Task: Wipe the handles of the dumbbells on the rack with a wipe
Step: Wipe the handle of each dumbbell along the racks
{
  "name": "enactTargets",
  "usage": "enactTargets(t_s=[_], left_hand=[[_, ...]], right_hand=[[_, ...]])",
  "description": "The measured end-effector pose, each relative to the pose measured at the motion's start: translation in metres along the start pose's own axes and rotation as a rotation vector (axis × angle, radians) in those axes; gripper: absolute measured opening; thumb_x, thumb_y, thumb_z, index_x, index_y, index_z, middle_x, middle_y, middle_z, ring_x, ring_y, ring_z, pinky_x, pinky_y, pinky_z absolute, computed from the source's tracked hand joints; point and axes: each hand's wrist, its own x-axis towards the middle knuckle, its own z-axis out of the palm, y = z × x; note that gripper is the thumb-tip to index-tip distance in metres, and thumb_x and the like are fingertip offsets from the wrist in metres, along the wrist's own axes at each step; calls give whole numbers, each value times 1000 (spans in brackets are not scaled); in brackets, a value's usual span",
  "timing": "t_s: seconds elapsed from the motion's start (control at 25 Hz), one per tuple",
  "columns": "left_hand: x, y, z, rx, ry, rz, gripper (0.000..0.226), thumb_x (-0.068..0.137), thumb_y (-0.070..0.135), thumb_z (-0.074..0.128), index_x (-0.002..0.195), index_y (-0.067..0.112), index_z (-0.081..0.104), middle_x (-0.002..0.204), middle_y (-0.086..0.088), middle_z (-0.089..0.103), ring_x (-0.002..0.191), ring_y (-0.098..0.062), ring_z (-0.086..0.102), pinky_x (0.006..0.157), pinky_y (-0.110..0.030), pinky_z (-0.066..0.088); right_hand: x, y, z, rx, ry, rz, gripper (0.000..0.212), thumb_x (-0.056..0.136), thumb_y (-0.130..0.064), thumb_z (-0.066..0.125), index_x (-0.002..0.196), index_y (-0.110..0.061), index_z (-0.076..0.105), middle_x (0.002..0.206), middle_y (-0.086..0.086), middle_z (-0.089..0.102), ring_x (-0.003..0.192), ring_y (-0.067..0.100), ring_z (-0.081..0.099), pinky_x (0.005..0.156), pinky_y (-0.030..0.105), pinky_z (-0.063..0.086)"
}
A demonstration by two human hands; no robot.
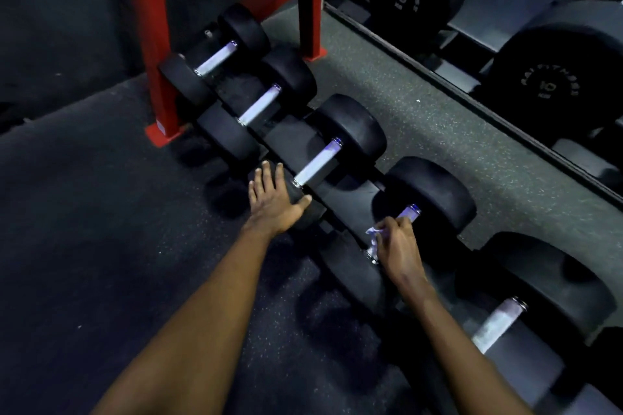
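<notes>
Wipe (373, 239) observed as a crumpled pale wad at the near end of the fourth handle (409, 212), counted from the red rack upright (151, 44); it is held by the right hand (399, 248), whose fingers are curled over the handle with the wipe pressed against the metal; only the far end of that handle shows beyond the fingertips. Left hand (273, 199) noted flat, fingers straight, resting on the near head (308, 216) of the third dumbbell; nothing is gripped by it (taken as bracing, a judgement only). The long axis of every handle is seen to run from near-left to far-right, slanting away from the body; the row itself is laid the other way, from far-left to near-right. The stroke in hand is therefore judged to go along that slant, towards the far head, and it falls to the right hand, which is on the metal. Third handle (318, 162) lies just beyond the left hand's thumb; fifth handle (497, 323) lies to the right and nearer the body; which handles have been cleaned cannot be told.
</notes>
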Motion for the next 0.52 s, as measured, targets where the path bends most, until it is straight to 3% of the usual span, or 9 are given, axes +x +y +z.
enactTargets(t_s=[0.08,0.16,0.28,0.36,0.52], left_hand=[[6,-1,-4,-63,239,26,64,98,45,52,152,14,38,157,-18,30,143,-38,30,117,-46,23],[17,-2,-6,-150,404,-6,43,98,28,44,135,11,58,135,-14,52,122,-35,50,104,-45,36],[38,0,9,-212,470,-170,55,96,29,34,142,4,54,142,-16,56,131,-32,50,111,-44,33],[42,-2,17,-245,447,-201,62,96,33,28,147,5,49,150,-14,51,141,-28,43,120,-41,26],[39,-5,18,-278,475,-190,64,97,34,22,150,7,46,154,-9,48,146,-21,38,125,-34,16]], right_hand=[[20,-13,10,51,38,-3,11,89,-8,64,97,-16,67,105,0,49,91,16,59,80,9,45],[43,-34,19,79,49,-79,12,88,-11,67,96,-19,70,100,-4,55,94,15,56,82,12,41],[92,-62,33,181,-3,-211,10,87,-16,68,94,-23,71,90,-11,60,87,8,58,81,16,43],[117,-74,45,215,-11,-246,8,88,-17,68,95,-18,71,93,-7,61,87,9,60,82,16,45],[132,-85,77,248,-53,-295,16,91,-11,65,104,-16,74,102,-2,58,90,2,54,86,1,35]])
